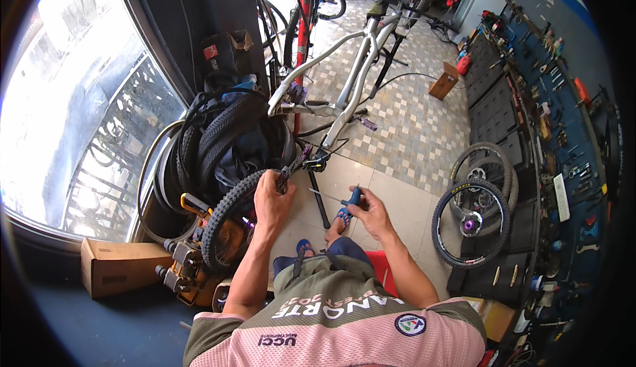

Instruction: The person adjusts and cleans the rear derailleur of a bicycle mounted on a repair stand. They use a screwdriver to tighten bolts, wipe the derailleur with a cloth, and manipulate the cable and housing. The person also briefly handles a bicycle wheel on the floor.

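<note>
My left hand (270, 201) is closed around a dark bicycle part (286, 176) with purple at its upper end; its exact kind is unclear. This part sits beside the lower end of a silver bicycle frame (361, 69), near black fittings (318, 161). In my right hand (372, 213) is a hand tool with a blue handle (356, 195). Its thin metal shaft (326, 195) points left toward the part, with its tip apart from it. The frame hangs tilted in front of me by a red upright stand (304, 29).
A knobby tire (228, 214) stands close to my left forearm, before piled black tires (225, 125). An orange-brown machine (199, 244) and cardboard box (122, 267) lie left. Wheels (470, 224) lean on black drawers (493, 102) at right, below a tool wall (563, 102).
</note>
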